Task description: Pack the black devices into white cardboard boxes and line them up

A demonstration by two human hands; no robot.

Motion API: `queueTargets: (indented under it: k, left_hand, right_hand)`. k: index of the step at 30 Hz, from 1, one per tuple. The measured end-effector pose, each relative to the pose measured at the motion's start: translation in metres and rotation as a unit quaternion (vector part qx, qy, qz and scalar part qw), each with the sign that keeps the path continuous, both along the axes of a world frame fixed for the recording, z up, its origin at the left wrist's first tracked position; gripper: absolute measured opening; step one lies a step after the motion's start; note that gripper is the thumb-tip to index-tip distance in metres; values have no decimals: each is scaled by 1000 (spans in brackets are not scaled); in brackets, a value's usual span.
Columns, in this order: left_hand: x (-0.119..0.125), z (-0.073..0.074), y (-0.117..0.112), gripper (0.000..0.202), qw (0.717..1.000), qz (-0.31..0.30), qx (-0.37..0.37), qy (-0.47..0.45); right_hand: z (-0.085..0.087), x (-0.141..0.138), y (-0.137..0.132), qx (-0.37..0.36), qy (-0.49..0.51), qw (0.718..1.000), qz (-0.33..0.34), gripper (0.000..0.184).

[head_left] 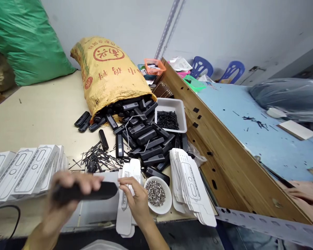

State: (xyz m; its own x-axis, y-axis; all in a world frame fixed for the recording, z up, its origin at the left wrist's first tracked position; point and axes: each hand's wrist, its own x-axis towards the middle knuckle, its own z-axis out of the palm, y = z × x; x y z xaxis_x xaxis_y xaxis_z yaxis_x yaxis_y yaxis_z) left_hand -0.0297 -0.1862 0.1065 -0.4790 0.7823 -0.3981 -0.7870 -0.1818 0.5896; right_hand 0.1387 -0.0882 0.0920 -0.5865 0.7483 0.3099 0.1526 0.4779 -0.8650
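My left hand (67,189) is closed around a long black plastic case (94,191), held level over the near edge of the table. My right hand (135,199) pinches at the case's right end, above a flat white printed box blank (125,215). What the fingertips hold, if anything, is too small to make out. A small white bowl of metal screws (156,194) sits just right of that hand.
A yellow woven sack (109,74) spills black cases (143,135) across the table. A white tray (179,111) holds thin black pins, and more pins (99,159) lie loose. Stacks of white box blanks lie at left (23,172) and right (190,184). A wooden divider (224,152) borders the right.
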Motion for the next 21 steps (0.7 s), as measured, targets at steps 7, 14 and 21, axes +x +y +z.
queueTargets:
  k: [7, 14, 21]
  left_hand:
    - [5, -20, 23, 36, 994, -35, -39, 98]
    - [-16, -7, 42, 39, 1000, -17, -8, 11]
    - [-23, -13, 46, 38, 1000, -24, -3, 12]
  right_hand:
    - [-14, -26, 92, 251, -276, 927, -47, 10]
    - [9, -28, 122, 264, -311, 912, -46, 23]
    - [19, 172, 24, -21, -521, 851, 63, 16]
